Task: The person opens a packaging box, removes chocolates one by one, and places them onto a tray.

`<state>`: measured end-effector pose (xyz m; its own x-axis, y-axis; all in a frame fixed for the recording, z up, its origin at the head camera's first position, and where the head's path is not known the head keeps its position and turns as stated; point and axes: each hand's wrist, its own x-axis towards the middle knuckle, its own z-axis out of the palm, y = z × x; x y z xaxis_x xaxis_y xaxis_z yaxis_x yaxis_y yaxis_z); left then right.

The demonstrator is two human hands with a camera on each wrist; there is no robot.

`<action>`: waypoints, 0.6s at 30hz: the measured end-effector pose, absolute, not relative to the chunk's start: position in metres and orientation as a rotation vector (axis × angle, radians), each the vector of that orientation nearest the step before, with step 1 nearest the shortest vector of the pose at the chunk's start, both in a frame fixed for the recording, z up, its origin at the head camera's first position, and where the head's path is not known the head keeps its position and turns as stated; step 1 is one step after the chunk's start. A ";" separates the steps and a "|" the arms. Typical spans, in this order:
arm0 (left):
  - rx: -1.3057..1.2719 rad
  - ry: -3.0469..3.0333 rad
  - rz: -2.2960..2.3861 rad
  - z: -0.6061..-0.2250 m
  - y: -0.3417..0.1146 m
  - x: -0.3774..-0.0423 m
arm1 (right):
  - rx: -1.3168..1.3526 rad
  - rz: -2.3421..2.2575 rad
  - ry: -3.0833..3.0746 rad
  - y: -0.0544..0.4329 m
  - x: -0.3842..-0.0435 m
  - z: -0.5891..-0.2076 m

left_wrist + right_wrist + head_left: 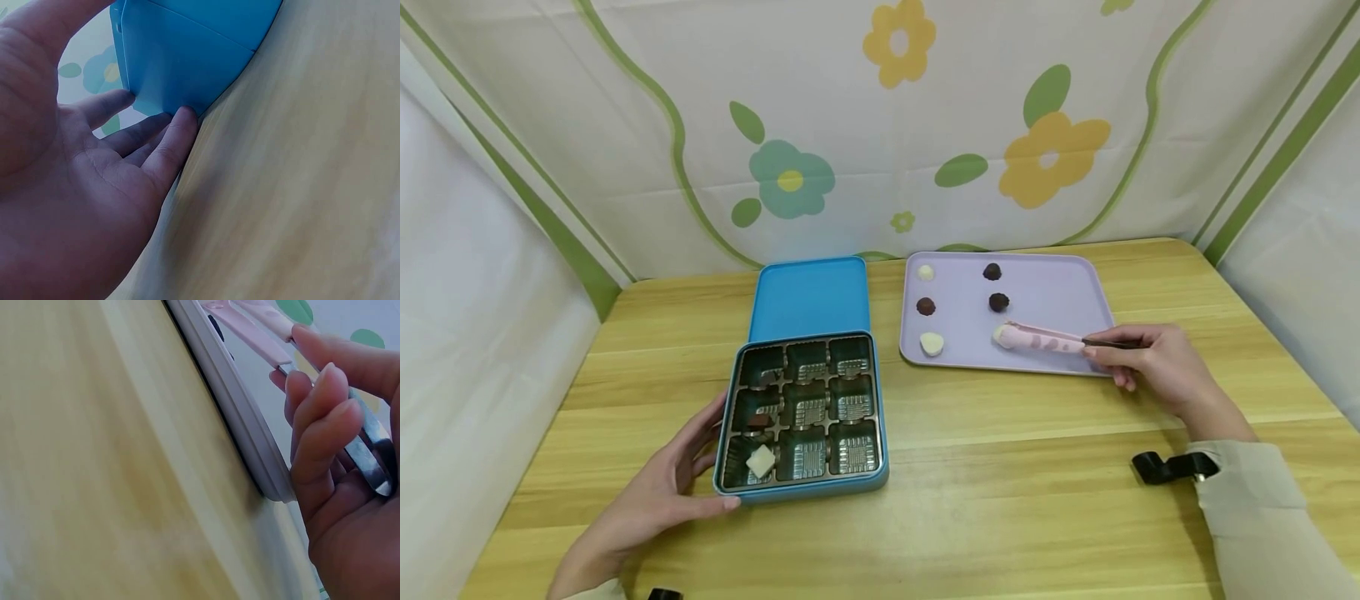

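Note:
My right hand holds a pair of tongs with pink tips and a metal handle, low over the lilac tray. At the tips of the tongs is a white chocolate. My left hand rests against the left side and front left corner of a blue tin, its fingertips touching the wall in the left wrist view. Inside the tin is a dark compartmented insert. A white square chocolate lies in its front left compartment, a brown chocolate in the one behind.
Two white chocolates, one at the front and one at the back, flank a brown chocolate on the tray's left. Two dark chocolates sit mid-tray. The tin's blue lid lies behind it. A patterned cloth backs the wooden table.

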<state>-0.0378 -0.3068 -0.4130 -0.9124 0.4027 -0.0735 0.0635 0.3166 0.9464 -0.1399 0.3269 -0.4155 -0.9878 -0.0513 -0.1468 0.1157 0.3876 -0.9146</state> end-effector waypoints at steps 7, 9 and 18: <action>0.399 2.298 1.619 -0.412 -0.307 -0.037 | 0.060 -1.667 2.420 0.329 -0.140 -0.415; 0.397 2.301 1.616 -0.412 -0.307 -0.037 | 0.065 -1.659 2.416 0.330 -0.141 -0.416; 0.410 2.295 1.619 -0.412 -0.306 -0.038 | 0.081 -1.661 2.401 0.333 -0.141 -0.415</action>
<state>-0.0377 -0.3064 -0.4120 -0.9135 0.3988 -0.0802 0.0583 0.3236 0.9444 -0.1412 0.3326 -0.4152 -0.9742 -0.0798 -0.2112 0.1695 0.3597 -0.9175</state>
